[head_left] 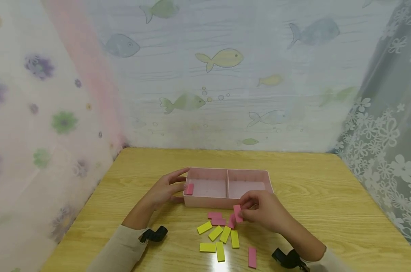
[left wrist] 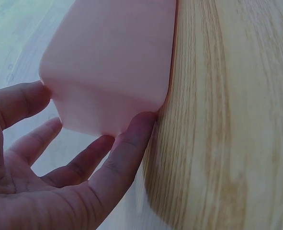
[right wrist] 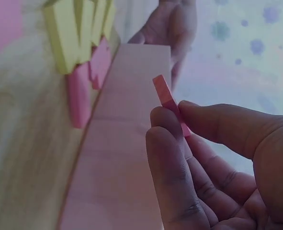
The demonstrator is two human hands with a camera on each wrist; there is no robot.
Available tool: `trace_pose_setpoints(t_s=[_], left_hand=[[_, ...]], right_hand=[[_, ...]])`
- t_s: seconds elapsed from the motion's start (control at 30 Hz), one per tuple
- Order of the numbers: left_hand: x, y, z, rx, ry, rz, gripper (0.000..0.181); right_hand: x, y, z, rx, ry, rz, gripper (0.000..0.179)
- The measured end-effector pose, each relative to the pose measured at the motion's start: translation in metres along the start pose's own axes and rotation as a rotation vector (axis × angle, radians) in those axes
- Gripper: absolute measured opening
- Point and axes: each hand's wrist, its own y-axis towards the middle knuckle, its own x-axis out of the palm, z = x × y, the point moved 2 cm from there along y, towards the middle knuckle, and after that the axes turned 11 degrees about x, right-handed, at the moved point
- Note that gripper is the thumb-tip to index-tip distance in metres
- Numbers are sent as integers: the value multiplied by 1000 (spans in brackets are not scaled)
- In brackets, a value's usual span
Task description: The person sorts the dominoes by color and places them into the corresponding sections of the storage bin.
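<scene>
Beige left sleeve (head_left: 118, 247) nearest; right grip (head_left: 263, 212) narrowly pinching oblong pink tile (head_left: 237, 214); left grip (head_left: 162, 192), spread wide, touching smooth box (head_left: 207, 203).

Blocks (head_left: 215, 233) lie before the box (head_left: 208, 202) on the table (head_left: 310, 204).

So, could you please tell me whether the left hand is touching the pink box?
Touching: the left wrist view shows the left hand with fingers against the end of the pink box.

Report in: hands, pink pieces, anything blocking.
Left hand gripping left end of pink box. Right hand pinching pink piece at box's near side. Another pink piece in left compartment. Nothing seen blocking that compartment.
</scene>
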Motion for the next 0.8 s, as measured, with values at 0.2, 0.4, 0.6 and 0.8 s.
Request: trace_pose_setpoints(t_s=[0.2, 0.4, 0.6, 0.8], left_hand=[[-1, -1, 0, 2, 1, 1, 59], [2, 3, -1, 0, -7, -9, 60], [1, 2, -1, -9, -6, 20, 59], [-1, 0, -2, -4, -4, 4, 59]], right_hand=[[-9, 9, -10, -31, -19, 32, 14], [-19, 18, -13, -20, 11, 52, 14], [-22, 29, -20, -43, 81, -11, 18], [-22, 37, -28, 55, 180, -56, 24]])
